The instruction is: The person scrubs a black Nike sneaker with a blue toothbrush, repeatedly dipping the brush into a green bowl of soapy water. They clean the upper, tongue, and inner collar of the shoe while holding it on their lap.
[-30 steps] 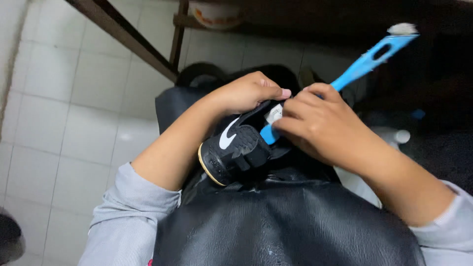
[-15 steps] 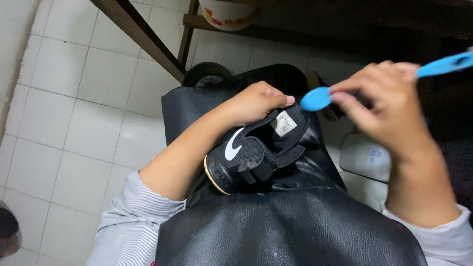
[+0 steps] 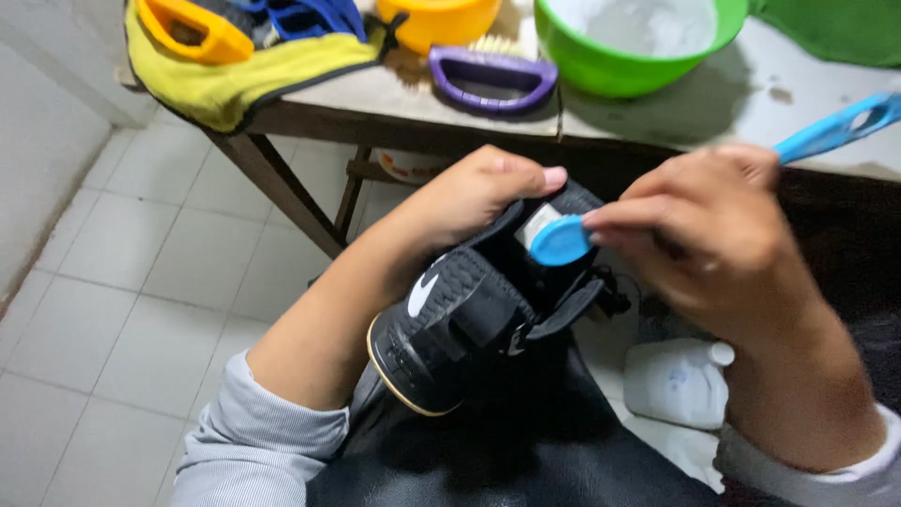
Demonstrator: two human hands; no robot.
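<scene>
Scrubbing step, judged: left hand [image 3: 469,202] clamped on small black shoe [image 3: 469,324] at centre over dark apron [image 3: 526,451], right hand [image 3: 713,249] at three o'clock pinching blue brush [image 3: 563,241] beside tongue; bristle contact likely needed.

Beyond the fingertips [image 3: 554,176], the table edge [image 3: 422,131] blocks the way, with the purple brush [image 3: 492,73] and green basin [image 3: 638,47] on it; left of them, the tiled floor [image 3: 178,263] lies open.
</scene>
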